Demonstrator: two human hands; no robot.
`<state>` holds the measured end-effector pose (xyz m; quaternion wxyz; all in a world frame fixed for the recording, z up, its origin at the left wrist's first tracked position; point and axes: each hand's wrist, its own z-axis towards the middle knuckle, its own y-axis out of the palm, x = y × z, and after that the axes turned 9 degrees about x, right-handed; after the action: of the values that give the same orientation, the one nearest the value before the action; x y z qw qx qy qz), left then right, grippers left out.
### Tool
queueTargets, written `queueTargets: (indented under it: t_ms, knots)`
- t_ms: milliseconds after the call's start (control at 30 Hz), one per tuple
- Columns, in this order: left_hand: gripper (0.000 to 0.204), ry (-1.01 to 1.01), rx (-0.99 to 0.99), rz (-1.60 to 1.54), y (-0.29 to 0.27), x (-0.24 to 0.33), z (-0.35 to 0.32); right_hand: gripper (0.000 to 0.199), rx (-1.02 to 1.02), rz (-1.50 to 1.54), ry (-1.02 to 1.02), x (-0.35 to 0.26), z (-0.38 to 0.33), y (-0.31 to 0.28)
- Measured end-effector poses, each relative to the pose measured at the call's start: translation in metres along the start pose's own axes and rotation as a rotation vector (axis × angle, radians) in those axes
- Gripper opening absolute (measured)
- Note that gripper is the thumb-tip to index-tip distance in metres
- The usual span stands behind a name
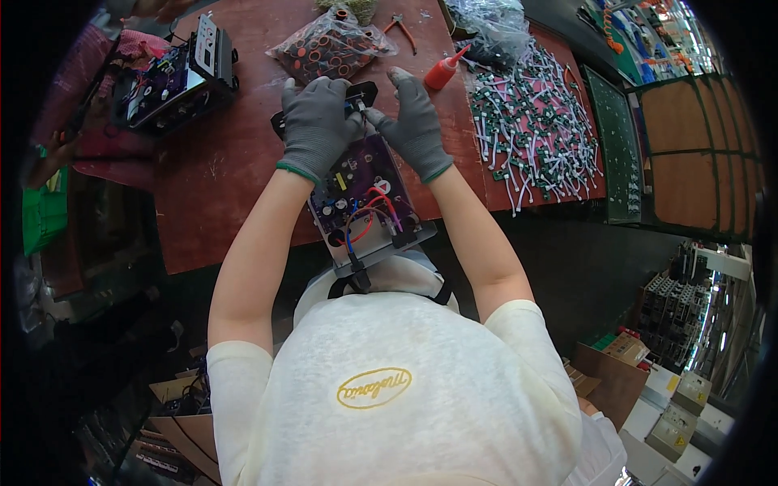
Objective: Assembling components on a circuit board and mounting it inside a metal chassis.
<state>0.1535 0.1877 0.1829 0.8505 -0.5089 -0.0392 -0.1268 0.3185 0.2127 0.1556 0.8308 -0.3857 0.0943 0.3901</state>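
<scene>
- Left hand (pixel 314 125), grey-gloved, lay curled over the far left corner of the purple circuit board (pixel 362 188); fingers bent and close together, tips meeting the small black connector (pixel 357 99) at the board's far end; whether they truly pinched it, could not tell.
- Right hand (pixel 416 123), also gloved, came in from the other side; thumb and forefinger drawn together on the same connector, remaining fingers loosely curled above it.
- Board sat in a grey metal tray (pixel 381 247) tilted toward the person's chest, its near end off the table (pixel 219 174) edge; red and blue wires (pixel 369 217) looped below the palms.
- Just beyond the fingertips: bag of orange and black rings (pixel 328 49); to the right of the right hand, a red glue bottle (pixel 443 71) and a spread of white-leaded green parts (pixel 539 130); left of the left hand, a second black unit (pixel 180 79).
- Risk, as judged: tray only part-supported; hard pushing at the connector could tip it off the table; gloved tips could also slip and bend pins or snag the loose wires.
</scene>
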Motion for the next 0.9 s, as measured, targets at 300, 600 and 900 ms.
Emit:
queueTargets:
  t_ms: [300, 600, 900]
  knots:
    - [0.044, -0.034, 0.045, -0.040, -0.002, 0.003, 0.003, 0.053, -0.100, 0.160, -0.075, 0.013, 0.006, 0.005]
    - [0.043, -0.039, 0.059, -0.023, 0.003, 0.004, 0.004, 0.050, -0.097, 0.228, -0.075, 0.024, 0.007, 0.013]
    - [0.041, -0.065, 0.196, -0.302, -0.028, -0.025, 0.004, 0.038, -0.175, 0.119, -0.042, 0.001, 0.032, -0.034]
